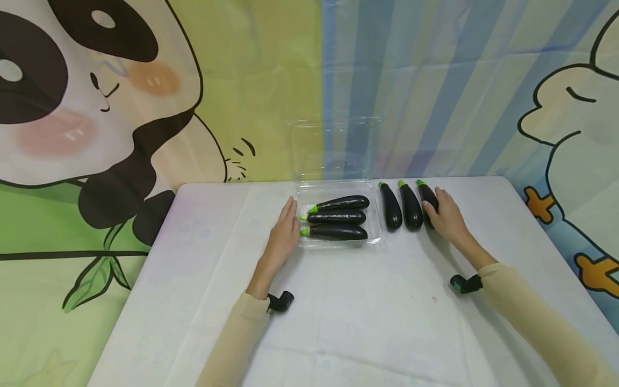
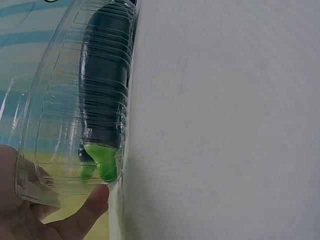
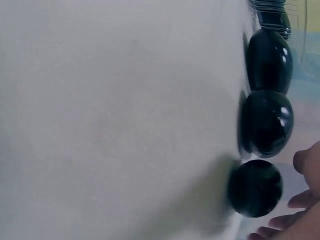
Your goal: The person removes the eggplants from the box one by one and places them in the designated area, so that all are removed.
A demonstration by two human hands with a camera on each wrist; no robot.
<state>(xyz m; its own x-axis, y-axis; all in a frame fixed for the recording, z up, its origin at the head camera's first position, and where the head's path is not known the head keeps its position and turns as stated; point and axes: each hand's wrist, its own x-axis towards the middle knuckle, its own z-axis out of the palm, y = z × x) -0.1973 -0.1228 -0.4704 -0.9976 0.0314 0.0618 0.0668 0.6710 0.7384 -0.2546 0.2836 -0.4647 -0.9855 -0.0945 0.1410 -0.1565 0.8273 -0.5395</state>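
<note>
A clear plastic clamshell box point(image 1: 374, 236) stands at the table's far edge with three dark eggplants inside; the front eggplant point(image 1: 338, 232) shows its green stem. My left hand point(image 1: 282, 236) rests along the box's left end, fingers extended, thumb point(image 2: 95, 200) at its lower corner. Right of the box, three more eggplants lie side by side: the nearest one point(image 1: 390, 207), the middle one point(image 1: 411, 207) and the rightmost eggplant point(image 1: 427, 194). Over that rightmost one reaches my right hand point(image 1: 447, 215), thumb and fingers spread to either side of it.
The box's transparent lid point(image 1: 333, 148) stands raised behind it, near the printed curtain point(image 1: 271, 80). A white cloth covers the table point(image 1: 348, 317). Small black cameras point(image 1: 280, 302) are strapped at both wrists.
</note>
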